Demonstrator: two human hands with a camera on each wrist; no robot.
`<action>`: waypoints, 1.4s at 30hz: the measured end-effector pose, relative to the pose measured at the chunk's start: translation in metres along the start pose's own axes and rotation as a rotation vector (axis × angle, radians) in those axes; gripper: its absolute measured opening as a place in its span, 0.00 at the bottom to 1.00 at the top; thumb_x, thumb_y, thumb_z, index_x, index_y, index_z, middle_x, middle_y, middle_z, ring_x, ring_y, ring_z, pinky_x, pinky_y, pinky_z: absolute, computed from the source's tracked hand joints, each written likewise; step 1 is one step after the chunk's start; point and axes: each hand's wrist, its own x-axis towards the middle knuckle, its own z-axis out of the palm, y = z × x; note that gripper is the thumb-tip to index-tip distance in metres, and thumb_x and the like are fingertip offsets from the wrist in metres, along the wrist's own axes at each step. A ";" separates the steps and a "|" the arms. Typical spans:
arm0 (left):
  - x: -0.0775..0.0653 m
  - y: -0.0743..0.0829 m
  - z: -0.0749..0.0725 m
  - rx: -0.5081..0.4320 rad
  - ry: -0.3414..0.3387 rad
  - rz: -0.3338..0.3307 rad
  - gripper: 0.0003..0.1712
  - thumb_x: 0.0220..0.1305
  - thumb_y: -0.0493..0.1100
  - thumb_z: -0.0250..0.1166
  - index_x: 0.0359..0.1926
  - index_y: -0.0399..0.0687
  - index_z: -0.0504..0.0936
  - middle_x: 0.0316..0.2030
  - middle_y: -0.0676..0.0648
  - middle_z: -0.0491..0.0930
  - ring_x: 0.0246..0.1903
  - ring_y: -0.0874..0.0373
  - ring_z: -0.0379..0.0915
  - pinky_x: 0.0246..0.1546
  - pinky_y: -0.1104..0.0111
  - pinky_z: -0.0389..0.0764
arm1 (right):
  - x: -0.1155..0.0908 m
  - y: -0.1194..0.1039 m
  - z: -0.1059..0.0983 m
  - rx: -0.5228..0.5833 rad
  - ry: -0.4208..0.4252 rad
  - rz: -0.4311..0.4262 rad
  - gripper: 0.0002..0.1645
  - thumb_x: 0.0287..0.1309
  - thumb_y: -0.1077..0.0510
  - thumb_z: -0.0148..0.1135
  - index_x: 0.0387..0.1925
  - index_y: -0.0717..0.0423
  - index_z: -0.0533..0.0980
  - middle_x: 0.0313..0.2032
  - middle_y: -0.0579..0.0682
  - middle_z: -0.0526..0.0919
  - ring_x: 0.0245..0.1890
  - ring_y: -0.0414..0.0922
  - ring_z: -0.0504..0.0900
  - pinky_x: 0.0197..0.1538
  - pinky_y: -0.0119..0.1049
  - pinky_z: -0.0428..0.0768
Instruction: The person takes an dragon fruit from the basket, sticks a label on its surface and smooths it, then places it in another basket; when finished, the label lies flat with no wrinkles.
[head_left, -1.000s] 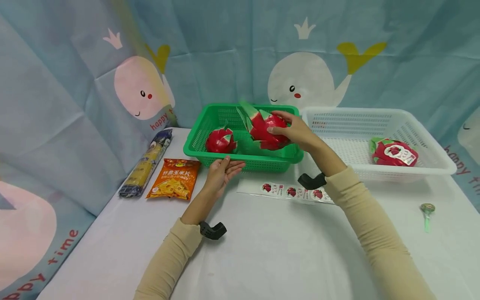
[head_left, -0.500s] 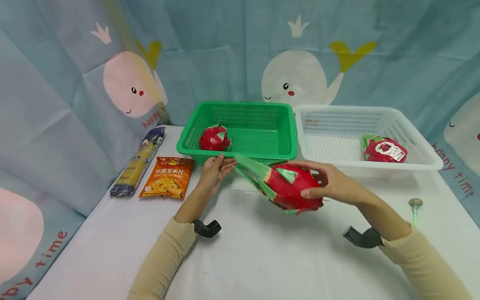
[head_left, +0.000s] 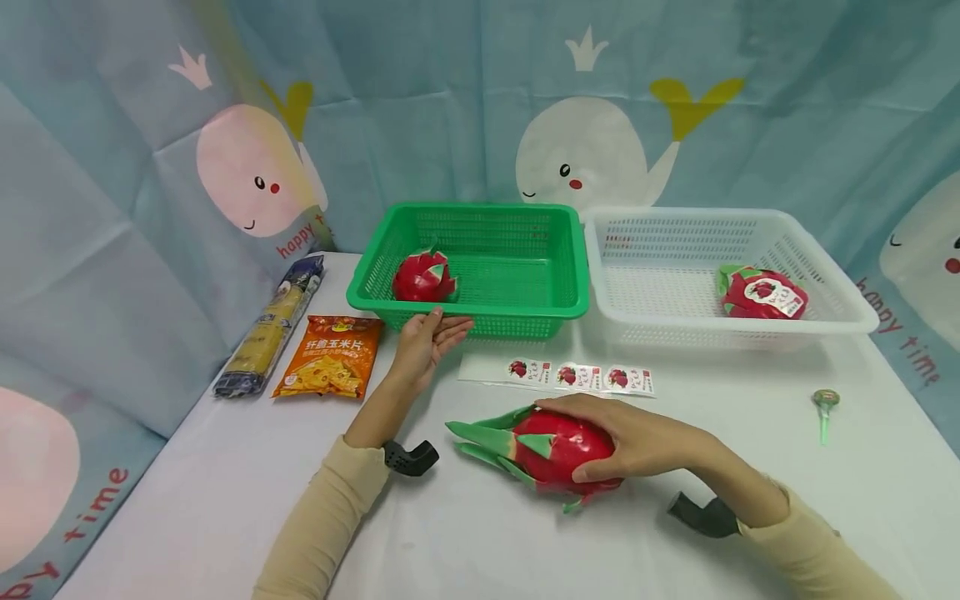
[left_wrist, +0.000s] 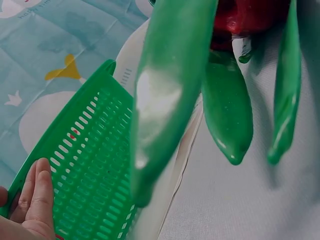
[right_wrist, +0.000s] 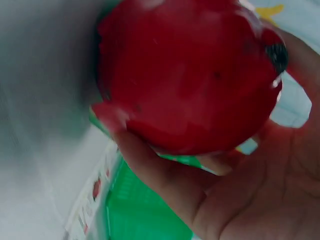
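Near the middle of the table, in the head view, my right hand (head_left: 637, 437) grips a large red dragon fruit (head_left: 562, 450), fingers over its far side and thumb on the near side. Its green leaf tips point left. The right wrist view has the fruit's round red end (right_wrist: 185, 75) inside the curved hand. My left hand (head_left: 423, 342) pinches the front rim of a green basket (head_left: 495, 321), thumb at the rim and fingers along the outer wall (left_wrist: 90, 165). A smaller dragon fruit (head_left: 423, 277) lies at the left inside that basket.
A white basket (head_left: 727, 329) holding a labelled dragon fruit (head_left: 765, 293) stands right of the green one. A sticker strip (head_left: 558, 375) lies before the baskets. An orange snack bag (head_left: 330, 357) and a long yellow-and-blue packet (head_left: 270, 325) lie left; a lollipop (head_left: 826, 404) lies right.
My right hand has lifted the large dragon fruit out of the green basket and brought it nearer, down to the table's middle. The left hand stays at the basket's rim.
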 end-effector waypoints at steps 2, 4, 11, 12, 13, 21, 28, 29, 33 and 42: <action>0.000 0.000 -0.001 0.002 -0.006 0.001 0.10 0.72 0.45 0.43 0.41 0.41 0.60 0.36 0.46 0.82 0.38 0.59 0.82 0.43 0.72 0.79 | -0.001 0.000 -0.004 -0.017 -0.029 0.028 0.49 0.48 0.39 0.65 0.69 0.35 0.51 0.62 0.40 0.63 0.59 0.44 0.63 0.46 0.33 0.78; 0.000 -0.001 -0.001 0.008 -0.014 0.002 0.10 0.72 0.45 0.43 0.41 0.41 0.60 0.36 0.46 0.82 0.39 0.59 0.82 0.43 0.72 0.79 | -0.002 0.003 -0.008 0.007 -0.023 0.040 0.49 0.50 0.41 0.63 0.70 0.37 0.50 0.65 0.44 0.61 0.61 0.47 0.64 0.47 0.35 0.78; 0.000 0.000 -0.001 -0.005 -0.005 0.009 0.10 0.72 0.44 0.43 0.40 0.41 0.60 0.36 0.46 0.83 0.38 0.59 0.82 0.42 0.73 0.80 | 0.005 0.044 -0.025 -0.072 0.271 0.075 0.29 0.57 0.55 0.61 0.59 0.60 0.69 0.52 0.58 0.77 0.46 0.51 0.80 0.43 0.41 0.81; 0.001 0.001 0.000 -0.005 -0.003 0.007 0.09 0.72 0.44 0.43 0.40 0.41 0.60 0.36 0.46 0.83 0.38 0.59 0.82 0.42 0.73 0.80 | 0.007 0.050 -0.027 -0.118 0.315 0.090 0.27 0.55 0.56 0.62 0.55 0.63 0.71 0.48 0.59 0.79 0.43 0.50 0.81 0.42 0.41 0.82; 0.001 0.001 0.000 -0.004 -0.004 0.005 0.09 0.72 0.44 0.43 0.40 0.41 0.60 0.36 0.46 0.83 0.38 0.59 0.82 0.42 0.73 0.80 | 0.008 0.055 -0.029 -0.163 0.351 0.108 0.25 0.54 0.58 0.63 0.52 0.66 0.73 0.44 0.59 0.81 0.40 0.49 0.81 0.40 0.41 0.82; 0.000 0.002 0.001 0.001 0.003 -0.004 0.09 0.72 0.44 0.44 0.39 0.41 0.61 0.36 0.46 0.83 0.39 0.59 0.82 0.42 0.72 0.80 | 0.024 0.068 -0.031 -0.365 0.365 0.181 0.26 0.49 0.59 0.67 0.48 0.70 0.75 0.39 0.61 0.80 0.34 0.48 0.75 0.36 0.39 0.74; 0.000 0.003 0.004 0.004 0.001 0.001 0.09 0.72 0.44 0.43 0.40 0.41 0.61 0.35 0.47 0.83 0.38 0.59 0.82 0.41 0.73 0.80 | 0.025 0.075 -0.029 -0.414 0.355 0.167 0.22 0.44 0.63 0.68 0.44 0.66 0.77 0.34 0.59 0.78 0.35 0.50 0.74 0.38 0.43 0.72; 0.000 0.003 0.004 0.003 0.000 0.005 0.09 0.72 0.44 0.43 0.40 0.41 0.61 0.35 0.47 0.84 0.38 0.59 0.82 0.41 0.72 0.80 | 0.025 0.076 -0.029 -0.413 0.357 0.168 0.21 0.43 0.64 0.68 0.43 0.66 0.77 0.32 0.57 0.78 0.33 0.49 0.73 0.39 0.43 0.71; 0.000 0.004 0.002 0.003 -0.010 0.015 0.10 0.72 0.45 0.44 0.39 0.42 0.61 0.35 0.46 0.84 0.38 0.58 0.82 0.43 0.71 0.80 | 0.028 0.081 -0.030 -0.371 0.357 0.170 0.17 0.40 0.65 0.68 0.37 0.66 0.78 0.27 0.52 0.76 0.31 0.46 0.71 0.46 0.47 0.68; 0.002 -0.003 0.003 0.074 0.049 -0.017 0.10 0.68 0.42 0.52 0.43 0.37 0.68 0.32 0.50 0.85 0.35 0.62 0.82 0.42 0.73 0.79 | 0.030 0.086 -0.027 -0.240 0.348 0.231 0.18 0.37 0.67 0.69 0.34 0.61 0.72 0.32 0.53 0.78 0.37 0.49 0.74 0.48 0.47 0.71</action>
